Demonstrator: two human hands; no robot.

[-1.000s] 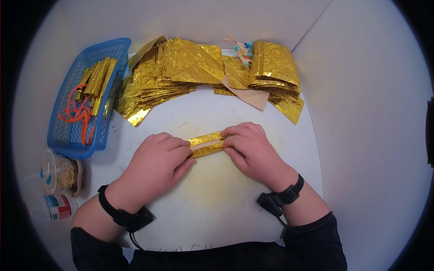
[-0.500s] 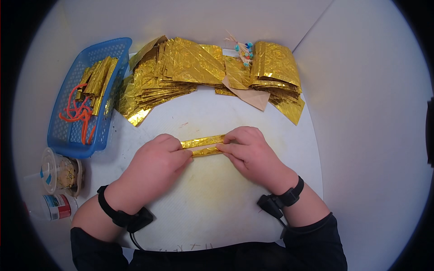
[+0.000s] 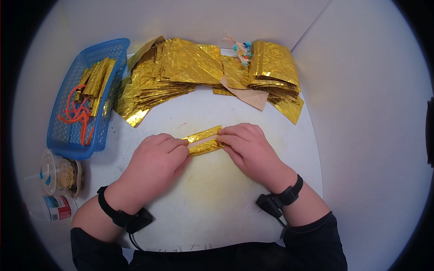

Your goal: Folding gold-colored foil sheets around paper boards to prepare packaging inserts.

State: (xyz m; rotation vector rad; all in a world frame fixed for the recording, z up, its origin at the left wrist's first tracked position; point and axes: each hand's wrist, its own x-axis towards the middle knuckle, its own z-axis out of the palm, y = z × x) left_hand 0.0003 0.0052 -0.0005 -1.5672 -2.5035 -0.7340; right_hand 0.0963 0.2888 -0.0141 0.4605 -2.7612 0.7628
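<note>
Between my hands is a sheet of gold foil paper [image 3: 205, 147], folded into two narrow strips that lie nearly side by side with a pale gap between them. My left hand [image 3: 159, 156] pinches its left end, fingers and thumb pressed together. At the right end, my right hand [image 3: 246, 144] grips it the same way, its fingertips covering that end. The strips tilt slightly, the right end farther from me. Beyond my hands, fanned stacks of gold foil paper [image 3: 192, 61] lie along the back, with another stack [image 3: 273, 63] to the right.
At left a blue perforated basket [image 3: 100, 140] holds folded gold strips [image 3: 97, 81] and orange-red fuzzy stems [image 3: 83, 117]. Nearer me are a clear lidded tub [image 3: 49, 169] and a plastic bottle [image 3: 56, 207]. Sticks with blue beads [image 3: 244, 52] stand at the back. White walls enclose the table.
The foil strips have tilted, the right end rising away from me. My right hand has shifted slightly upward and its fingers have moved on the strip; my left hand still pinches its end.
</note>
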